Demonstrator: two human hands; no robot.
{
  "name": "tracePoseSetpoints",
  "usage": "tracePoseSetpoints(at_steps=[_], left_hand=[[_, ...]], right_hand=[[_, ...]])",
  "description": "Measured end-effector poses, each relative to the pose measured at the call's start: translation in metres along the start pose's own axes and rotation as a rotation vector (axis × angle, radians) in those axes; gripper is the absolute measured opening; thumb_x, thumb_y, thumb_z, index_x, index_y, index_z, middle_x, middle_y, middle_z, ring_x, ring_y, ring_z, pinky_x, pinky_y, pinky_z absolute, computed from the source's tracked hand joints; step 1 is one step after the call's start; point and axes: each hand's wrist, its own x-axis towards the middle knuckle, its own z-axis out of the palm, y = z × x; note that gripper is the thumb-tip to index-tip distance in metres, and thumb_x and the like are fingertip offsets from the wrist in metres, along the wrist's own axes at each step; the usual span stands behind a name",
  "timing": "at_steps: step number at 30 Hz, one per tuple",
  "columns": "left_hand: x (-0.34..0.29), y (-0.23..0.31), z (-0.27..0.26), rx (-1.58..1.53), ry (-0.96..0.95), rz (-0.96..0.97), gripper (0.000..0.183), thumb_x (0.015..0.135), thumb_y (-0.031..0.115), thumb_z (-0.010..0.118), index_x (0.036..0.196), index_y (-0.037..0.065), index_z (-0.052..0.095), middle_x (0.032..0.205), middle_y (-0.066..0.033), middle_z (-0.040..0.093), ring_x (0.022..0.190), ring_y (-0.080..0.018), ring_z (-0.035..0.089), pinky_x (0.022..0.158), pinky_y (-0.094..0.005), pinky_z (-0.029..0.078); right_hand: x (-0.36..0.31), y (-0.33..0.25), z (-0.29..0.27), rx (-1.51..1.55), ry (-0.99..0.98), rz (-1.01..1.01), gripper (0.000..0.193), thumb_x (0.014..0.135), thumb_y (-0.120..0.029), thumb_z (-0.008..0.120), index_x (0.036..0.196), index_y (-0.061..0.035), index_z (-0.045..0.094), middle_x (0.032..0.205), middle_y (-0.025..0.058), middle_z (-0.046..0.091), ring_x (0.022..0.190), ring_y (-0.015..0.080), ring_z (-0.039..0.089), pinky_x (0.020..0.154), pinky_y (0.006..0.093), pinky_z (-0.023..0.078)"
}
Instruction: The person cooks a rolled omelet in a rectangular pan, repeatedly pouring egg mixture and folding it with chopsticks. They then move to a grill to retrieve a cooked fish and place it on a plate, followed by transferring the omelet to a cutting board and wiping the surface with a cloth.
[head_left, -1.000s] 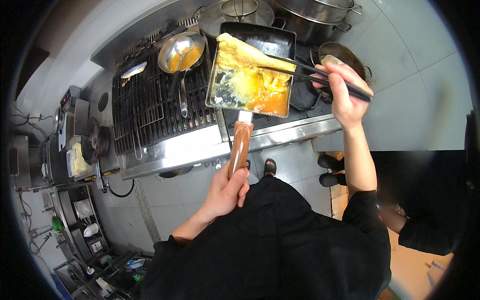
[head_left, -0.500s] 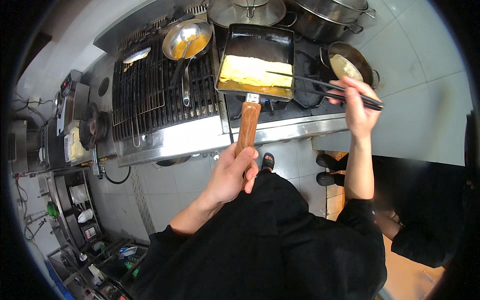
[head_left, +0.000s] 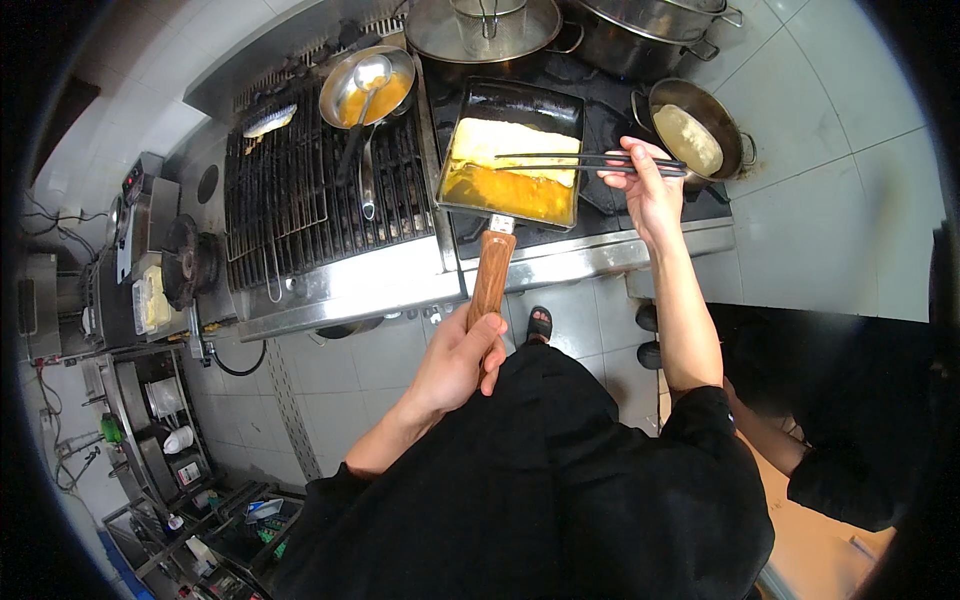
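My left hand [head_left: 455,365] is wrapped round the brown wooden handle [head_left: 492,270] of a rectangular omelette pan [head_left: 527,100], which sits over the stove's right part. A thick yellow rolled omelette [head_left: 500,138] lies across the pan's middle. Runny egg [head_left: 512,197] covers the side nearest me. My right hand [head_left: 652,195] grips a pair of long black cooking chopsticks [head_left: 560,156]. They reach in from the right, their tips at the omelette's near edge, close together. Whether they pinch the egg is hard to tell.
Left of the pan, a grill [head_left: 285,190] carries a piece of fish [head_left: 270,121] and a round pan [head_left: 335,92] with beaten egg and a ladle [head_left: 372,72]. Large pots [head_left: 640,45] stand behind. A two-handled pot [head_left: 741,150] is at right. Another person's dark-clothed arm [head_left: 770,440] shows at lower right.
The omelette pan has come nearer me, and more runny egg shows along its near side. My right hand and the chopsticks have moved left, with the tips closer together.
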Motion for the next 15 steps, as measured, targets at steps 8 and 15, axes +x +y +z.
tracePoseSetpoints(at_steps=[8,15], left_hand=[[-0.003,-0.004,-0.001,0.031,-0.006,-0.001,0.026,0.096,0.031,0.045,0.095,0.005,0.047,0.057,-0.0019,0.044,0.038,-0.0098,0.042,0.037,-0.0216,0.034],[-0.005,-0.006,-0.003,0.018,-0.038,-0.003,0.027,0.096,0.03,0.045,0.093,0.003,0.045,0.058,-0.0022,0.046,0.039,-0.01,0.043,0.038,-0.0226,0.036]], right_hand=[[0.014,0.0,-0.004,0.007,0.014,-0.027,0.025,0.091,-0.015,0.057,0.104,0.0064,0.058,0.087,0.0191,0.065,0.072,0.0255,0.067,0.062,0.0305,0.058],[0.025,-0.003,-0.007,-0.028,0.026,-0.05,0.025,0.091,-0.015,0.057,0.105,0.0057,0.058,0.087,0.0182,0.065,0.073,0.024,0.067,0.063,0.0302,0.058]])
